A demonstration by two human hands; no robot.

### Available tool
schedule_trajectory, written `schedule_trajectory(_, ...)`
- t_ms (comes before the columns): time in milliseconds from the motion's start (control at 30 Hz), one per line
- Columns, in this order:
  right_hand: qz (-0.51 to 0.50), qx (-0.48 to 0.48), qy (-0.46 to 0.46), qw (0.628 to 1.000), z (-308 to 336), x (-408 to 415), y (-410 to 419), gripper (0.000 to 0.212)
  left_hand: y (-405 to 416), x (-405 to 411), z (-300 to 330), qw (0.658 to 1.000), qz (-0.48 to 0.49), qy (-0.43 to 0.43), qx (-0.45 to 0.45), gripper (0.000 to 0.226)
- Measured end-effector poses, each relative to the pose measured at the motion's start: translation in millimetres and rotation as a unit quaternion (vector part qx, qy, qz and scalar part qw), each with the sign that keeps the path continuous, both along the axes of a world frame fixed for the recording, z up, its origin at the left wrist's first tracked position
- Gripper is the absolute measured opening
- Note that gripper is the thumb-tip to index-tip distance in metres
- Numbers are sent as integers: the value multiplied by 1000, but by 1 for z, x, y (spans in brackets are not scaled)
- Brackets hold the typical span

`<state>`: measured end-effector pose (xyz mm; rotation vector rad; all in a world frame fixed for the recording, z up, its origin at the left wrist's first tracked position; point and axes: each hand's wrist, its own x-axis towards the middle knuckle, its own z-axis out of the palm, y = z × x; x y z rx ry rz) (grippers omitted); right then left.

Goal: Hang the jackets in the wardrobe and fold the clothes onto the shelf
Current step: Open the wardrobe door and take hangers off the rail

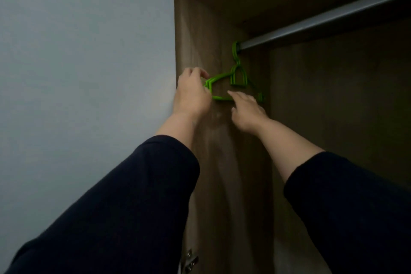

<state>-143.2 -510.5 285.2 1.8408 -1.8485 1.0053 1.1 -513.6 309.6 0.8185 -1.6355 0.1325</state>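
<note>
Dark sleeves (124, 202) fill the near foreground, both forearms reaching up into a wooden wardrobe (200, 35). Green plastic hangers (238, 78), bunched together, hang from the far left end of a metal rail (322, 22). Left hand (192, 93) curls its fingers around the hangers' left shoulder tip. Right hand (246, 111) lies just right of it, fingers extended and loosely together, fingertips touching the hangers' bottom bar. A pale blue-grey wall (84, 51) stands at left; a metal hinge (189, 260) sits near the bottom.
</note>
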Motion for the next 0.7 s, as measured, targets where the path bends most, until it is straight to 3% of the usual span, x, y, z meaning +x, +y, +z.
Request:
schedule_trajectory(167,31,5,11,999,7,2,-27,59,-17,-13,17,999,-8,-29,20,38)
schedule_trajectory(300,19,6,-20,1000,3,-13,-36,28,-24,-26,21,999,-3,-4,38,35)
schedule_trajectory(367,8,9,-40,999,0,-25,-38,22,-28,-34,24,999,7,-9,51,34)
schedule_trajectory(533,47,-29,-146,988,8,-37,-42,34,-40,-53,29,991,16,-19,132,27)
schedule_trajectory(700,65,-31,-170,983,9,-37,-51,35,-55,-65,26,979,-26,-29,201,21)
